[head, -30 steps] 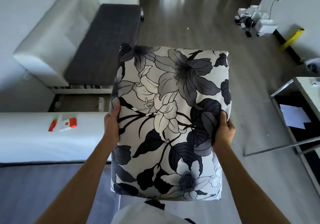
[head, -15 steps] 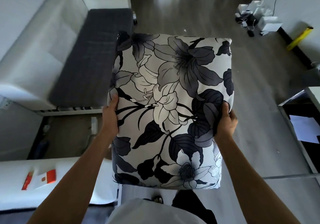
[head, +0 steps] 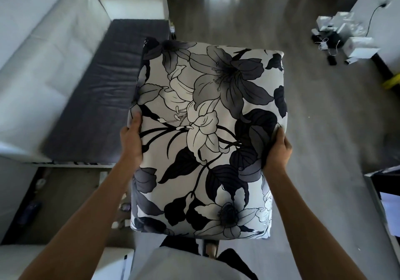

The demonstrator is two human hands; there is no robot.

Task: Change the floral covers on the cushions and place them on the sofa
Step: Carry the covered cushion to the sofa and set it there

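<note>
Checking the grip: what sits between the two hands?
Only the floral cushion; the left hand and right hand grip its opposite edges, seen in the head view.

The square floral-print fabric cushion [head: 207,136] sits between the left hand [head: 131,144] and right hand [head: 278,150], above the grey wood floor [head: 313,128], with the white leather sofa [head: 49,63] to its left

Grey wood-look floor [head: 324,128] all around. Far right by the wall there's a messy pile of white boxes [head: 355,45] with tangled cables [head: 324,45], plus something yellow [head: 392,82] at the edge. Papers [head: 389,212] at the right edge too.
</note>
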